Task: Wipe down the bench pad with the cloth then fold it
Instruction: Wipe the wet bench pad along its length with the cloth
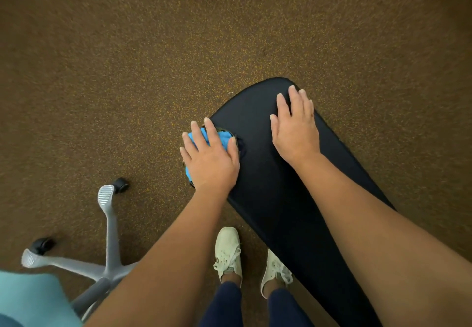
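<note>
a long, black, padded bench pad with rounded ends (268, 186) runs from the lower right of the view up toward the middle, over a brown carpet flecked with orange (127, 71); a bright blue, crumpled cloth (224, 136) sits at the pad's left edge, about halfway along the part in view, bunched up rather than folded, with a thin darker rim showing round it; whether it hangs past the edge i cannot tell.

the left hand (210, 160) lies palm down on the cloth and covers most of it; its fingers are straight and a little spread, pointing away from the body, and the thumb lies on the side toward the pad; blue shows between the fingers and below the little finger; nothing is pinched.

the right hand (295, 127) rests flat on the bare pad near its far rounded end, apart from the cloth; its fingers are straight and only slightly fanned, with the thumb out to the left; it holds nothing.

both forearms are bare; below them stand two off-white lace-up shoes (228, 252) and dark blue trouser legs (224, 306), the right shoe partly tucked under the pad's edge.

at lower left is a grey star-shaped chair base (109, 263) with black casters (120, 185), under a pale teal seat (28, 298).
</note>
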### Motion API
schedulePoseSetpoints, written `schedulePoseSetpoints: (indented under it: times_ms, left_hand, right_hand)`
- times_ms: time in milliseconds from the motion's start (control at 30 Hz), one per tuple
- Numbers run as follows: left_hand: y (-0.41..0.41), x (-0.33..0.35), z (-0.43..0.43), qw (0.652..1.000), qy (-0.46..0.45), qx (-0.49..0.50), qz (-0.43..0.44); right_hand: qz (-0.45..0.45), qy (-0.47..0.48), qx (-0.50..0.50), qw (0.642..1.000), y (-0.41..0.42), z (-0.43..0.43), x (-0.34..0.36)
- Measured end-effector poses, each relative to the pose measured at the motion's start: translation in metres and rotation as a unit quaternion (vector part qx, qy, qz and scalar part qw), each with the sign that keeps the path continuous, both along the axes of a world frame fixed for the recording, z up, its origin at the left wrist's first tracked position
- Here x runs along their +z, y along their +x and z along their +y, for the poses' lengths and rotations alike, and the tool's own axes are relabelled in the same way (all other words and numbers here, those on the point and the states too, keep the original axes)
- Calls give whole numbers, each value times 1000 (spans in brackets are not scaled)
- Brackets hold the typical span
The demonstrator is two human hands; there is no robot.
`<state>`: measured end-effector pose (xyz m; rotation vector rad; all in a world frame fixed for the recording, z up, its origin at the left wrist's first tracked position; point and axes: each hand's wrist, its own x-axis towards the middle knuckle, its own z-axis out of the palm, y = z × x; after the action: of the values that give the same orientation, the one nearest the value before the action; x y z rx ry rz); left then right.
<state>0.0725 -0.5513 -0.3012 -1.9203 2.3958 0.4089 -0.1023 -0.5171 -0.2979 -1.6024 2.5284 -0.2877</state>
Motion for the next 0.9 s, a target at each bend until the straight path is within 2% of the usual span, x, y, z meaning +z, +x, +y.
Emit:
schedulePoseSetpoints:
  times_ms: [167, 267, 333, 467, 600, 733, 833, 900]
  left_hand:
    - [5, 1, 49, 999, -1, -6, 37]
    - [10, 0, 45, 985, 39, 73, 148]
    - [6, 3, 28, 972, 53, 136, 186]
    - [3, 5, 5, 976, 35, 155, 152]
    - [5, -3, 37, 991, -13, 70, 116]
    - [2, -5, 66, 992, 0, 63, 112]
    - [2, -6, 42, 997, -5, 35, 63]
    - [-4, -3, 16, 998, -14, 56, 33]
  right_hand:
    - [3, -20, 9, 1000, -2, 1, -1]
    - [-1, -18, 9, 1000, -2, 2, -1]
    - [-5, -19, 12, 1000, -3, 2, -1]
    - [-5, -20, 14, 1000, -5, 1, -2]
    - [1, -23, 18, 1000, -6, 2, -4]
    - [4, -21, 11, 1000, -4, 1, -4]
    - [2, -19, 13, 1000, -4, 0, -4]
    - [2, -19, 13, 1000, -4, 0, -4]
